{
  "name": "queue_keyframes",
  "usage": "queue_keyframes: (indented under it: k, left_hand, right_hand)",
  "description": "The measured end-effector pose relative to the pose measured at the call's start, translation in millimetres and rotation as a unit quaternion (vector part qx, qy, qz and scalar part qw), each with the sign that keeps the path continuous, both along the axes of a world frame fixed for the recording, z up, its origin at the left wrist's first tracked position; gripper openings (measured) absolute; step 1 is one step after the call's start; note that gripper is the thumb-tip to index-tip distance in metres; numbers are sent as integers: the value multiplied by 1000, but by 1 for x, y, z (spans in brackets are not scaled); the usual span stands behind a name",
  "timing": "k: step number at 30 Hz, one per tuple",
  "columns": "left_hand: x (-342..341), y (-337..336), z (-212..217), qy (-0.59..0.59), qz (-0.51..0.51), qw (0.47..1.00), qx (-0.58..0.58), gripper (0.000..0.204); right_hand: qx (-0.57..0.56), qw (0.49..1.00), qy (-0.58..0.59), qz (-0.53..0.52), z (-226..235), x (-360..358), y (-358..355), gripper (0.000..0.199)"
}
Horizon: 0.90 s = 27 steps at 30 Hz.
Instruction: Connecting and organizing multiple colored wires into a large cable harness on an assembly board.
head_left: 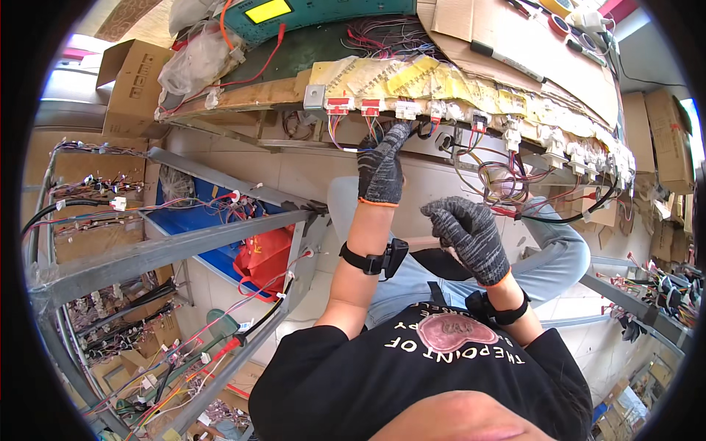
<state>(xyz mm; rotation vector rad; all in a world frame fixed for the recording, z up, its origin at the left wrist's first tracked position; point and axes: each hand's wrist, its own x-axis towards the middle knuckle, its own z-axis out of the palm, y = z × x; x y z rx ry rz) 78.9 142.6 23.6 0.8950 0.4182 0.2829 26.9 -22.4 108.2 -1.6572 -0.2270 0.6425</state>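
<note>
1. Workbench (pixel 254 94). Its wooden front edge ran across the upper view before you, carrying a row of connectors fixed along a yellow-taped strip (pixel 412 77).
2. Wiring harness (pixel 503 178). It hung in loose loops below the row, right of centre, with a thick black cable section (pixel 573 220) curving toward the right end. It was probably light and limp, stiffer along the black section, with little slip against knit gloves; thin strands and their terminals looked the fragile part. A sound hold would have been on the connector bodies or the bundled run, not single wires.
3. Left hand (pixel 382 167). Your forearm reached forward, back of the glove toward the camera, bent fingers at the wires just under the bench edge. Whether they gripped a wire could not be told.
4. Right hand (pixel 471 239). You held it above your lap, apart from the harness, fingers curled inward and leftward; its palm was hidden, so any small held item could not be told.
5. White connector (pixel 406 109). It sat on the strip, just beyond your left fingertips.
</note>
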Motion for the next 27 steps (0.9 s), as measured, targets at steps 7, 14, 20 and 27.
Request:
queue_keyframes:
  k: [7,14,20,27]
  left_hand:
    - [-3,9,-11,-40,-58,995,68,26]
    - [-5,4,14,60,-7,980,188,21]
    - [-1,0,9,7,43,989,143,17]
    - [1,3,13,38,34,984,172,18]
  right_hand:
    - [14,1000,7,-15,0,2,-1,19]
    - [8,999,-46,-27,-6,2,-10,20]
    - [38,998,34,-40,-1,1,-9,20]
    - [40,999,10,-34,-9,-5,-2,20]
